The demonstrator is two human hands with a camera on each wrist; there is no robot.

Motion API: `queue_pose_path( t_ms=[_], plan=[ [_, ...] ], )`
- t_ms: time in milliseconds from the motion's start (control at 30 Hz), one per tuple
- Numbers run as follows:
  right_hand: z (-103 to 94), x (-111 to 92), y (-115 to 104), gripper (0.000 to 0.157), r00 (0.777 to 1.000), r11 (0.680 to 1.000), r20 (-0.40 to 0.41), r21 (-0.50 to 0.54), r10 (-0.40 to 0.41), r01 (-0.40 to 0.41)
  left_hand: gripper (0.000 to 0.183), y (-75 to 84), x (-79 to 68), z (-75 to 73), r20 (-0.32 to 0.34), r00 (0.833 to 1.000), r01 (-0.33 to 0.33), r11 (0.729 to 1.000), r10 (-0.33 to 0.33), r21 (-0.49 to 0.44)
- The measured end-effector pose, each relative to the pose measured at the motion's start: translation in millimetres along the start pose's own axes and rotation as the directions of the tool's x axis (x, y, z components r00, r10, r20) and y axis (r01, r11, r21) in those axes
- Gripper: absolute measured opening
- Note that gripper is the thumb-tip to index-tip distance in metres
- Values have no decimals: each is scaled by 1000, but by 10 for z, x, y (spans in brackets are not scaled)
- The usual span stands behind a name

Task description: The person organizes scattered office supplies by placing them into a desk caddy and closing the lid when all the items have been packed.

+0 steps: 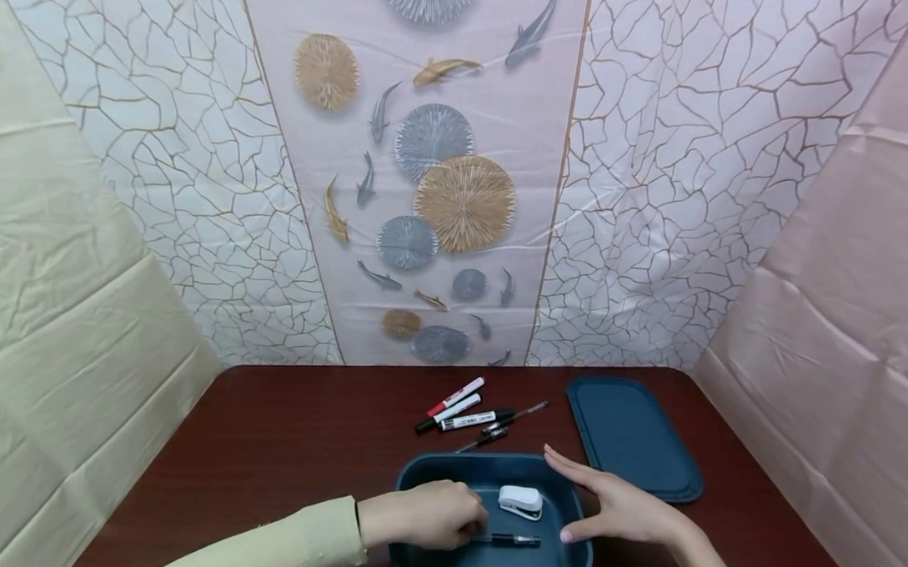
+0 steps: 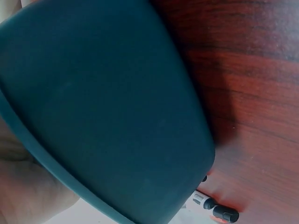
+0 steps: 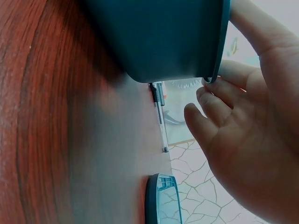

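The dark blue box [image 1: 493, 458] stands at the table's near edge, its outer wall [image 2: 107, 107] filling much of the left wrist view. My left hand [image 1: 434, 515] reaches inside over the left rim, fingers curled at the left end of a black pen [image 1: 516, 540]; its fingertips are hidden. Behind the pen, a white stapler [image 1: 521, 501] lies on the box floor. My right hand [image 1: 619, 510] is spread at the right rim, index finger at the back corner and thumb over the side. From below, the right wrist view shows its fingers close by the rim.
Behind the box lie a red-capped marker [image 1: 456, 396], black-capped markers [image 1: 477, 420] and pens [image 1: 486, 439] in a loose cluster. A flat blue lid [image 1: 635, 436] is at the right. Fabric panels surround the dark red wooden table [image 1: 291, 445].
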State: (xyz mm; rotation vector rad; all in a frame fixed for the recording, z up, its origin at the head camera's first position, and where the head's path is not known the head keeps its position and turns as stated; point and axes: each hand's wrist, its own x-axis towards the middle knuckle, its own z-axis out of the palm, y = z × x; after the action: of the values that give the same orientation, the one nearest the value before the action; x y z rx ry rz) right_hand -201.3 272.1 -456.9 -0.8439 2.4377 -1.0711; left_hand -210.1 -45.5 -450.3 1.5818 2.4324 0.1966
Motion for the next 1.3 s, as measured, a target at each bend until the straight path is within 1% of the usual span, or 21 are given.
queue_pose_path(
  t_ms=[133,200,267,333,367,500,567,633,867,1033,1200,1300],
  plan=[
    [-8,-27,-10,87,1000,1000,2,-17,-5,5,21,-177,82,154,-22,1000,-12,1000,12,0],
    [-14,-46,-17,88,1000,1000,6,-22,-3,3,21,-189,103,152,-22,1000,-1,1000,1,2],
    [-18,-67,-23,89,1000,1000,11,-23,0,1,21,-151,108,106,-18,1000,15,1000,-15,10],
    [-22,-85,-25,91,1000,1000,18,-6,2,-1,21,-206,140,163,-27,1000,11,1000,-11,18],
    [-24,-94,-22,90,1000,1000,21,6,-1,1,20,-162,129,111,-17,1000,22,1000,-22,14],
    [-32,-126,-4,91,999,999,31,43,-17,16,18,-141,113,108,-14,1000,18,999,-18,37],
    [-41,-140,6,91,999,998,42,51,-26,23,18,1,57,-31,12,999,35,998,-35,51],
    [-54,-147,9,91,998,998,59,65,-22,18,17,42,39,-54,22,999,32,997,-34,70],
    [-96,-107,12,91,997,998,79,61,-16,11,20,66,7,-40,-10,998,57,995,-56,78],
    [-98,-90,29,91,996,997,90,79,-17,10,22,73,-11,-37,-5,998,59,995,-59,77],
    [-106,-84,36,91,995,996,94,84,-22,14,24,73,-15,-13,-13,998,62,988,-61,145],
    [-106,-77,40,91,995,997,93,78,-28,21,23,71,-15,14,-10,998,59,984,-58,167]
  ],
)
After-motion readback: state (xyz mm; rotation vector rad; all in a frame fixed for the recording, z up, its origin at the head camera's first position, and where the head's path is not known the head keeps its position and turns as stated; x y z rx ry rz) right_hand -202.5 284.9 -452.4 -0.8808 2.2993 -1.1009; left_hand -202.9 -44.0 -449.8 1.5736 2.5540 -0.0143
